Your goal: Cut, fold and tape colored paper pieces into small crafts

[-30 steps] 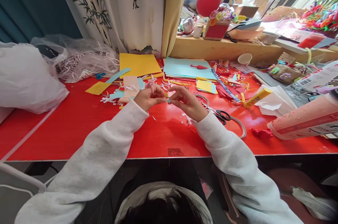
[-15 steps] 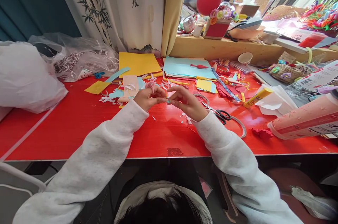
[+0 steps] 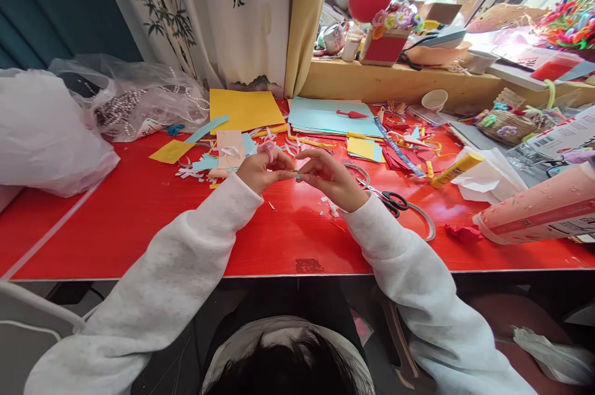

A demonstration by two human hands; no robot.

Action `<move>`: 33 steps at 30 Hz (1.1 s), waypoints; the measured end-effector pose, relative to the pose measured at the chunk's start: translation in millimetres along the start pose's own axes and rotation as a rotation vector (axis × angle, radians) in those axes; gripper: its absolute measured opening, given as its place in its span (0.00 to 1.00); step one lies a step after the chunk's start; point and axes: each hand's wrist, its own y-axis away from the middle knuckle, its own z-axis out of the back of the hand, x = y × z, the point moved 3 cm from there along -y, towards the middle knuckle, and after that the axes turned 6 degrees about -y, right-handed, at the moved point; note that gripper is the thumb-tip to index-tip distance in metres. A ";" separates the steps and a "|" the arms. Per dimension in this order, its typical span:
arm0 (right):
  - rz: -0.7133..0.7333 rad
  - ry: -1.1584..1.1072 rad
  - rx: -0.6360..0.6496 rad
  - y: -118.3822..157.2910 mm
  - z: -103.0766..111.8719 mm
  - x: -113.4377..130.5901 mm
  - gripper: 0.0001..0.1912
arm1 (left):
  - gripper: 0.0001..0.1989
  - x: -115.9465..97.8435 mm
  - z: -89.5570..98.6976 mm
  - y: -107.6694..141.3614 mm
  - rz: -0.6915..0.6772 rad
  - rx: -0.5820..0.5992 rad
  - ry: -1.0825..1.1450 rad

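My left hand (image 3: 264,172) and my right hand (image 3: 332,179) meet fingertip to fingertip above the middle of the red table (image 3: 279,240). Between them both hands pinch a tiny light blue piece (image 3: 298,177), mostly covered by the fingers. Something pink and fluffy (image 3: 267,147) shows at the left hand's knuckles. White and light blue paper scraps (image 3: 203,165) lie left of my left hand. Black-handled scissors (image 3: 394,203) rest just right of my right hand, beside a curled measuring tape (image 3: 424,221).
Yellow sheets (image 3: 246,111) and light blue sheets (image 3: 330,117) lie at the back. On the right are a glue stick (image 3: 458,170), white tissue (image 3: 488,178) and a large pink bottle (image 3: 534,206). Plastic bags (image 3: 51,134) stand at the left.
The camera view has shifted slightly. Both hands remain together, with the fingers around the small piece nearly unchanged.
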 end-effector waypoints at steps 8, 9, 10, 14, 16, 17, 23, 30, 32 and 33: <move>-0.002 -0.021 -0.010 -0.1 0.4 -1.6 0.16 | 0.15 -1.2 -2.6 1.2 -0.029 -0.011 -0.060; -0.006 -0.026 -0.014 -0.2 0.7 -1.8 0.16 | 0.16 -0.6 -2.3 1.4 -0.035 -0.018 -0.089; -0.011 -0.032 -0.017 -0.4 0.9 -1.8 0.16 | 0.17 0.0 -1.4 1.6 -0.039 -0.035 -0.129; -0.021 -0.075 -0.016 -0.4 1.7 -0.8 0.16 | 0.20 -1.0 2.7 1.9 -0.055 -0.114 -0.289; -0.012 -0.098 -0.023 0.0 2.3 0.1 0.16 | 0.20 -3.6 2.3 2.1 -0.049 -0.098 -0.274; -0.009 -0.105 -0.030 0.2 2.8 0.4 0.16 | 0.20 -5.1 1.5 2.2 -0.040 -0.079 -0.246; -0.018 -0.095 -0.050 0.5 3.9 0.1 0.16 | 0.21 -8.5 -2.5 2.8 0.004 -0.024 -0.154; -0.013 -0.084 -0.066 -0.2 4.0 -0.2 0.16 | 0.15 -7.4 1.7 4.5 -0.099 -0.147 -0.335; -0.010 -0.076 -0.068 -0.1 4.0 -0.5 0.15 | 0.14 -10.9 1.3 5.8 -0.155 -0.164 -0.429; -0.009 -0.068 -0.068 0.0 4.0 -0.7 0.15 | 0.13 -12.8 0.8 6.4 -0.182 -0.169 -0.468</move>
